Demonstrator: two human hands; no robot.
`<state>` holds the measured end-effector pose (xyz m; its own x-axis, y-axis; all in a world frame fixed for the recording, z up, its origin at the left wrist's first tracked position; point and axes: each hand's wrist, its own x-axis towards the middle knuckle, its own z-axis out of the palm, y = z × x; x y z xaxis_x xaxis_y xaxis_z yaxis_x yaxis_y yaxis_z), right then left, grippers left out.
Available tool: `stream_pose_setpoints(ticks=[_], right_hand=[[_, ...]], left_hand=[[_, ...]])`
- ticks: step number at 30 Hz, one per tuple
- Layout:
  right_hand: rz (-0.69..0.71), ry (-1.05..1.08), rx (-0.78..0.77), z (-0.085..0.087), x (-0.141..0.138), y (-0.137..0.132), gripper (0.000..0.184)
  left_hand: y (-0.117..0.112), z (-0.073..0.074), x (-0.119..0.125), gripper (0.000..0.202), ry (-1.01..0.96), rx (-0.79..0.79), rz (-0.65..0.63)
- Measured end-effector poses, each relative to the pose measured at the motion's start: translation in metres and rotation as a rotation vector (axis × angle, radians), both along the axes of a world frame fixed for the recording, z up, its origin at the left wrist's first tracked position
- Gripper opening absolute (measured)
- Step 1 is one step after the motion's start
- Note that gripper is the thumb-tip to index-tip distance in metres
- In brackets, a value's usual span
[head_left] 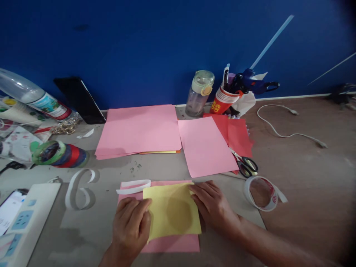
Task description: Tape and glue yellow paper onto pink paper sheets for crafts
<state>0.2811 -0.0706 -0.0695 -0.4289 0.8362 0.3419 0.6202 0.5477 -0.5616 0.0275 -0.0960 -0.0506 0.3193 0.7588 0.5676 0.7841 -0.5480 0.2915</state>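
Note:
A yellow sheet of paper point(172, 209) is in front of me, over a pink sheet point(178, 244) that shows above and below it. My left hand point(132, 224) grips the yellow paper's left edge with curled fingers. At its upper right edge, my right hand point(215, 205) pinches the same paper between fingers and thumb. Both thumbs are partly hidden. A folded white strip point(135, 186) rests on the pink sheet's upper left, just beyond my left hand. To the right of my right hand lies a roll of white tape point(249, 193).
Pink sheets point(139, 129) are stacked by the blue wall, near a single pink sheet point(207, 148), red paper point(240, 137) and scissors point(246, 165). A glass bottle point(198, 96) and paper cups point(224, 100) stand behind. Tape rolls point(61, 154) and a power strip point(30, 218) are left.

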Motion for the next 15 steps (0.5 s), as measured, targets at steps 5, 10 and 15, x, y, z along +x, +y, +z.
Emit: stream_pose_setpoints(ticks=[5,10,15], right_hand=[[0.007,-0.033,0.025,0.0007,0.0006,0.0005,0.02],[0.003,-0.047,0.034,0.0005,-0.0003,0.0018,0.02],[0.003,-0.063,0.047,0.0004,-0.0007,0.0028,0.02]], left_hand=[[-0.0002,0.0003,0.0007,0.028,0.023,0.004,-0.003],[0.0013,-0.0008,0.0007,0.028,0.036,-0.001,0.009],[0.0014,-0.001,-0.0002,0.028,0.034,-0.02,0.017]])
